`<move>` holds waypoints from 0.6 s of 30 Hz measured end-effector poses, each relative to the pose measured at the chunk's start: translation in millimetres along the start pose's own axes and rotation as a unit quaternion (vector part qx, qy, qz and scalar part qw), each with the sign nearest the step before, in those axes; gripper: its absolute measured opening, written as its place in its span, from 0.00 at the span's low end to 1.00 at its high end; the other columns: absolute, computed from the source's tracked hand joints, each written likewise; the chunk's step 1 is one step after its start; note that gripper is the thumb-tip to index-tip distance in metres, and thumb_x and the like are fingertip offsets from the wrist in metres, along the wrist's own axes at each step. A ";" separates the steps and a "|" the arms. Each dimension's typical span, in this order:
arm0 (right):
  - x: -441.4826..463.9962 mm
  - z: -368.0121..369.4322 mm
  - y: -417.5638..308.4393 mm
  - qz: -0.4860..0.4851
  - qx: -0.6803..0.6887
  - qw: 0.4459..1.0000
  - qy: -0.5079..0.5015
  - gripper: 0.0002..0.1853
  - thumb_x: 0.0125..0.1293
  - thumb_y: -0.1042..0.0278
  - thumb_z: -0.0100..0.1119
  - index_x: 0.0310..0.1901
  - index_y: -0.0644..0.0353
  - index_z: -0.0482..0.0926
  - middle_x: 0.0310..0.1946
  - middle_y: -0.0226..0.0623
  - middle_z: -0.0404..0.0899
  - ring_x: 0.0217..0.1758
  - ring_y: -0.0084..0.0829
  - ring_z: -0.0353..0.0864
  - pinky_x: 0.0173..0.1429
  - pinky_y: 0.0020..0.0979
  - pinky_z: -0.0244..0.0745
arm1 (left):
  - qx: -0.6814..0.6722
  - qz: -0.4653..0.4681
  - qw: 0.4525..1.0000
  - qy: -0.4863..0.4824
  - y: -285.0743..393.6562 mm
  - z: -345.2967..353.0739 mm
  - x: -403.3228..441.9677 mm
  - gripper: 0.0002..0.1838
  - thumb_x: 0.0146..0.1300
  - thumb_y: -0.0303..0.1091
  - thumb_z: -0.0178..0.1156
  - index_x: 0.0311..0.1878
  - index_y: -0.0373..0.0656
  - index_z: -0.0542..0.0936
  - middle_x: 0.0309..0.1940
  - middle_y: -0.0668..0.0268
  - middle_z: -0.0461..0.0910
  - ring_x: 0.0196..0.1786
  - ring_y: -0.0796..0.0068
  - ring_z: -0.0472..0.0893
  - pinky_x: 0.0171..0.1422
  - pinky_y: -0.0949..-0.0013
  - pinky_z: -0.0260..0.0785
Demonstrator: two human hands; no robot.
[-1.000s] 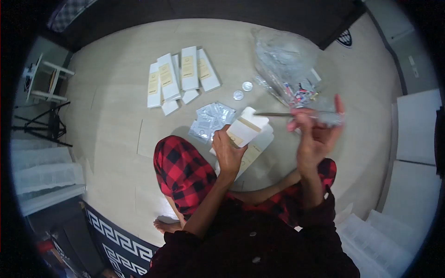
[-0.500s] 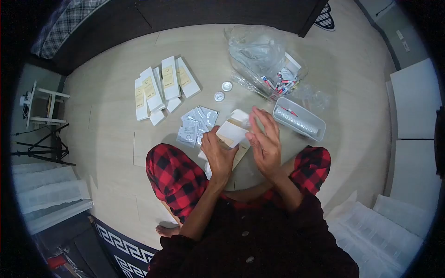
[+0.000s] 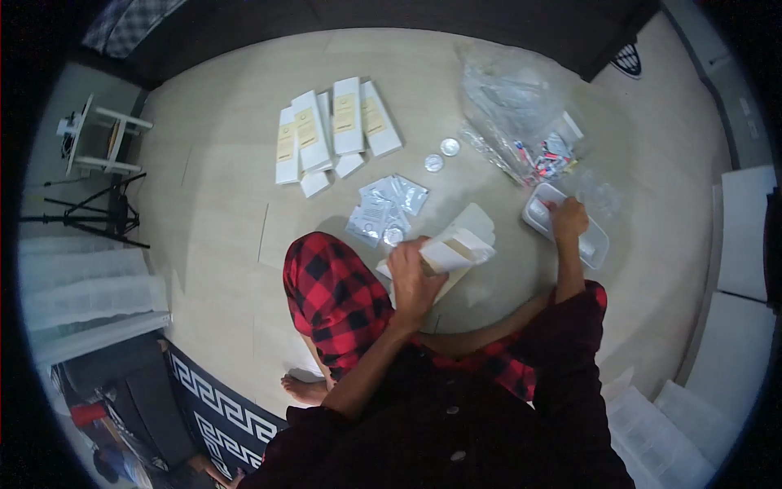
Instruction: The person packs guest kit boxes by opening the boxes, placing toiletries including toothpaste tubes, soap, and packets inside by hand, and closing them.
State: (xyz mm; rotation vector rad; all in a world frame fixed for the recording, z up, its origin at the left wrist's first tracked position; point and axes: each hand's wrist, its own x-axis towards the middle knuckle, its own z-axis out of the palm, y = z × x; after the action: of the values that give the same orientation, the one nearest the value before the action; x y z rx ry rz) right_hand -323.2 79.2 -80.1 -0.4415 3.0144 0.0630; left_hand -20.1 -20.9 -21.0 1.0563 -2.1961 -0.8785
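On the pale floor (image 3: 220, 204) before you, the big clear plastic bag (image 3: 509, 98) lies beyond the white tray (image 3: 599, 250), with the pile of labelled boxes (image 3: 306, 130) well to its left. Your left hand (image 3: 414, 281) grasps the open white box (image 3: 444, 254) in front of you, clear plastic showing at its far end, while your right hand (image 3: 570, 220) reaches into the tray with fingers curled, whether around anything you cannot tell. Silver sachets (image 3: 375, 208) lie near that box, and two small round discs (image 3: 450, 147) sit just beyond them.
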 end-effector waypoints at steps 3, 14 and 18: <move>2.3 5.9 4.5 -0.037 -0.024 0.999 0.015 0.24 0.51 0.43 0.62 0.37 0.59 0.82 0.35 0.46 0.82 0.39 0.46 0.82 0.45 0.43 0.76 | 0.005 0.014 1.000 -0.023 -1.2 -1.6 -6.7 0.38 0.31 0.23 0.71 0.52 0.44 0.69 0.43 0.59 0.69 0.50 0.55 0.68 0.57 0.57 0.56; -149.6 -157.7 -97.7 -0.432 0.412 0.786 0.162 0.09 0.58 0.74 0.58 0.41 0.62 0.80 0.35 0.40 0.80 0.43 0.43 0.79 0.50 0.37 0.72 | -0.066 -0.067 0.993 0.066 -17.8 -15.5 15.1 0.38 0.32 0.23 0.70 0.54 0.41 0.67 0.44 0.56 0.68 0.52 0.53 0.68 0.56 0.57 0.59; -164.2 -158.9 -123.5 -0.596 0.244 0.746 0.167 0.10 0.54 0.72 0.62 0.40 0.59 0.80 0.40 0.35 0.77 0.49 0.44 0.75 0.57 0.35 0.67 | -0.111 -0.066 0.989 0.075 -17.0 -21.0 12.6 0.37 0.32 0.25 0.71 0.52 0.42 0.68 0.43 0.59 0.68 0.51 0.56 0.67 0.57 0.57 0.55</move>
State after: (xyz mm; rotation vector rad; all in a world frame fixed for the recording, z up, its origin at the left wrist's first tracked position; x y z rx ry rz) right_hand -144.8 -1.0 90.9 -2.2869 2.2030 -0.9230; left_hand -4.4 -46.1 -17.9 1.1281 -1.8736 -1.0389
